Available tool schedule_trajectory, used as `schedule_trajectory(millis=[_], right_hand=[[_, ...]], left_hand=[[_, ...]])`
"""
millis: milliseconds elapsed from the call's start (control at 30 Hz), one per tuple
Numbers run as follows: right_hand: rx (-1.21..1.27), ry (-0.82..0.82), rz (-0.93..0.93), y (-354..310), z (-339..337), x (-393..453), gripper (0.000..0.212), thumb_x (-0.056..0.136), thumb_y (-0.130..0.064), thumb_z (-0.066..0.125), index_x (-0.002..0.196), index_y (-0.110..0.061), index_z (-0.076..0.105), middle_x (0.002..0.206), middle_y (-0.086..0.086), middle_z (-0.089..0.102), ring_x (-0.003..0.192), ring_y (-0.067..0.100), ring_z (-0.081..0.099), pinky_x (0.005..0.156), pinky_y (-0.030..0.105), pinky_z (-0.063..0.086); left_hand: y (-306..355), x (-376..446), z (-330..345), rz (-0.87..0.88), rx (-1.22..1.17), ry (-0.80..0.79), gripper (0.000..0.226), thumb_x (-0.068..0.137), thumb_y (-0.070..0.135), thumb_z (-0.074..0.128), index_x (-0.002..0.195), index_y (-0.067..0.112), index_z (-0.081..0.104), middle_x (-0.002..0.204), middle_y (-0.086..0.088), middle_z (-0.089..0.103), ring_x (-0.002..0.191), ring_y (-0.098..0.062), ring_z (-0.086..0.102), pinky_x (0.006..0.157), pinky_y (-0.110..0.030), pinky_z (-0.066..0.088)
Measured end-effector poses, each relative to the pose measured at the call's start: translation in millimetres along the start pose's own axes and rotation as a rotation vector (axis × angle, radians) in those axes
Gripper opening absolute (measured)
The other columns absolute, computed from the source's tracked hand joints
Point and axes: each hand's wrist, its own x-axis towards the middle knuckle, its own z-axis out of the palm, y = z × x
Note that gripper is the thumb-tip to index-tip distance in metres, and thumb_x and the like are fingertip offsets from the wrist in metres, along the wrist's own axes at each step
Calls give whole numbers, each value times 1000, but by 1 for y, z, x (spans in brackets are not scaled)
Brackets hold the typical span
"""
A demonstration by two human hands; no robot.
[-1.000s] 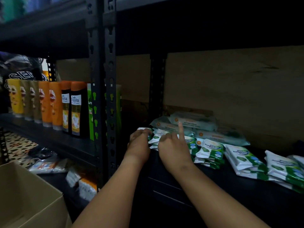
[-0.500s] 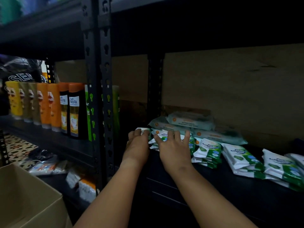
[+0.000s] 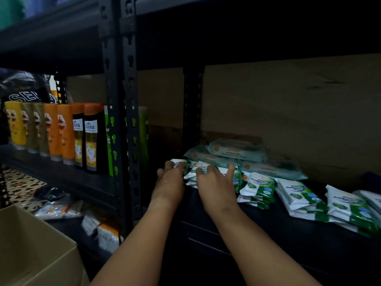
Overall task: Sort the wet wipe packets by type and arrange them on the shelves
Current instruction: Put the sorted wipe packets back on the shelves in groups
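Head view: a stack of green and white wipe packets (image 3: 201,172) sits at the left end of a dark shelf (image 3: 288,234). The left hand (image 3: 169,183) curls its fingers over the stack's left edge, holding a packet. The right hand (image 3: 215,187) rests on top, fingers spread and bent. More green packets (image 3: 299,195) lie to the right, pale teal packs (image 3: 237,150) behind. Bottles (image 3: 68,131) stand on the neighbouring shelf.
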Motion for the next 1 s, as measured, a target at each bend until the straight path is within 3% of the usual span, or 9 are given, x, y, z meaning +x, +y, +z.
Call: schedule_trajectory(millis=[133,267,367,433,567,700,767,1000], right_hand=[[-22,0,-14,-2,-2,2,44,90,1,55,133,-8,54,117,11,62,112,28,60,119,60,0],[8,59,-17,1,0,-3,65,89,-10,63,148,-7,38,126,14,59,114,28,59,115,57,-9],[6,73,-1,5,-5,-10,77,88,-32,65,153,-14,29,146,16,42,139,33,36,112,59,-10],[-25,29,71,7,-9,-15,79,88,-40,63,154,-15,27,152,18,34,145,41,20,113,62,-5],[-30,-37,202,12,-11,-23,73,85,-52,54,146,-14,39,134,17,55,127,42,48,113,65,11],[-8,2,190,15,-14,-33,59,83,-48,52,130,-13,50,118,10,64,114,35,56,109,60,19],[7,12,182,17,-15,-36,49,84,-43,54,124,-14,53,117,6,64,115,32,55,109,58,18],[16,0,183,22,-17,-39,50,87,-33,62,132,-15,48,128,6,59,126,31,47,112,55,13]], left_hand=[[-1,1,1,-3,14,2,71,90,-6,51,148,34,41,147,-7,31,125,-32,37,103,-41,46],[-1,2,2,-10,36,1,69,90,-3,52,148,32,40,148,-7,31,126,-34,38,105,-44,44],[3,-2,0,2,74,7,69,89,2,55,148,33,38,152,-7,27,133,-34,32,108,-42,35],[5,-3,-4,30,106,20,73,86,6,57,149,35,37,159,-7,21,143,-33,19,114,-42,25],[10,-8,-5,204,195,51,68,88,21,57,150,40,36,164,-3,16,151,-31,3,120,-46,0],[14,-12,-7,328,227,45,61,83,48,40,144,47,43,155,11,35,149,-22,9,118,-48,-11],[14,-11,-7,348,253,12,55,88,54,43,142,46,45,151,16,42,149,-21,12,118,-51,-12],[12,-11,-5,401,235,45,40,100,43,52,139,49,46,150,24,44,147,-13,20,118,-53,-12]])
